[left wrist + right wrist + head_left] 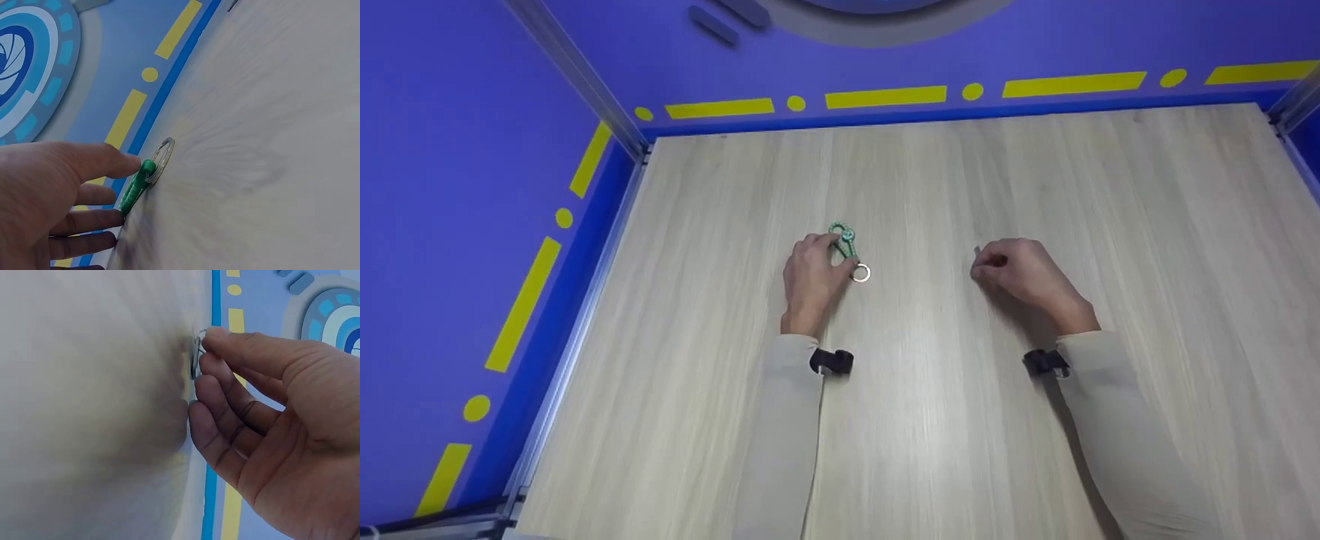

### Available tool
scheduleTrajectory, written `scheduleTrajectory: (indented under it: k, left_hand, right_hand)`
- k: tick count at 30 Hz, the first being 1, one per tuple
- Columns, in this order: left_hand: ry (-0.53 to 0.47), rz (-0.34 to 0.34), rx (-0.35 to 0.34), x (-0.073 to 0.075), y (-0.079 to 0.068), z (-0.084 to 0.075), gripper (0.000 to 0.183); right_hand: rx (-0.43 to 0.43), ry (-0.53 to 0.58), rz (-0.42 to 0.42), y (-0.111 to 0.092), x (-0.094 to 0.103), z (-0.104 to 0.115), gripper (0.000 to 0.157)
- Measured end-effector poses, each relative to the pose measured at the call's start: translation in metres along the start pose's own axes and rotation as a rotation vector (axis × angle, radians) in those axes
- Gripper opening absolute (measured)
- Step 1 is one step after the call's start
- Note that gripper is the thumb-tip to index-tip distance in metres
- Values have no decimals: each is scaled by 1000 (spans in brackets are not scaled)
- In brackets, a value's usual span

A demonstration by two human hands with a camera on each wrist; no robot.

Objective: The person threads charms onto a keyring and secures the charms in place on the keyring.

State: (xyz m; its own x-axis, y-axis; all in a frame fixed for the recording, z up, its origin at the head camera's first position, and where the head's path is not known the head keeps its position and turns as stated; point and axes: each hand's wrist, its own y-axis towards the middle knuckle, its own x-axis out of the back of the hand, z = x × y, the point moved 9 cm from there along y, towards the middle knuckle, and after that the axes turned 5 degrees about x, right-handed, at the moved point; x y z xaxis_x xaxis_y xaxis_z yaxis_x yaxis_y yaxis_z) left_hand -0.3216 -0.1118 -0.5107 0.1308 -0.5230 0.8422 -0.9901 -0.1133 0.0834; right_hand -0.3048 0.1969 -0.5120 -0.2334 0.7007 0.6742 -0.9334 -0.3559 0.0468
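A green key strap (847,235) with a metal ring (869,272) at its near end lies on a pale wooden counter (915,187). The left hand (812,274) is at the strap's left side, its thumb near the ring end and its fingertips toward the far end. The left grip is fairly wide, with the fingers mostly straight and touching or almost touching the strap; whether it is firmly pinched, I cannot tell. Well to the right of the strap, the right hand (1024,270) has a narrow grip, with thumb and forefinger pinching a small metal piece (196,360) close to the counter. Its exact kind is too hidden to tell.

The step in hand seems to be handling these two items separately, one at each hand. The next move, as I judge it, calls for a surer hold on the strap if it is to leave the counter, and a steady pinch on the small piece, which could slip.

Nearer the person than the strap are two pale sleeves (780,435); beyond the strap stands a blue wall (885,67) with yellow dashes and dots.
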Motion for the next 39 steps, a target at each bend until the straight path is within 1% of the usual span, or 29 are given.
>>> scheduleTrajectory:
  k: [7,11,16,20,26,34,39]
  left_hand:
    - [-17,-43,-1,3,0,-3,36]
    - [-39,-41,-19,4,-1,-4,24]
    - [-55,-19,-72,5,-3,-7,14]
    - [-55,16,-89,4,-3,-6,15]
    - [-46,69,-93,1,-3,-5,22]
    - [-18,50,-97,-1,-4,-5,22]
    - [5,18,-104,-1,-6,-5,24]
  right_hand:
    - [-2,1,-17,2,6,4,4]
    - [-6,15,-41,1,12,7,5]
    - [-17,56,-64,-1,18,9,8]
    - [-15,91,-86,-2,22,10,9]
    - [0,118,-118,-3,25,11,7]
    - [31,80,-152,-4,28,14,5]
    - [38,74,-158,-4,27,14,4]
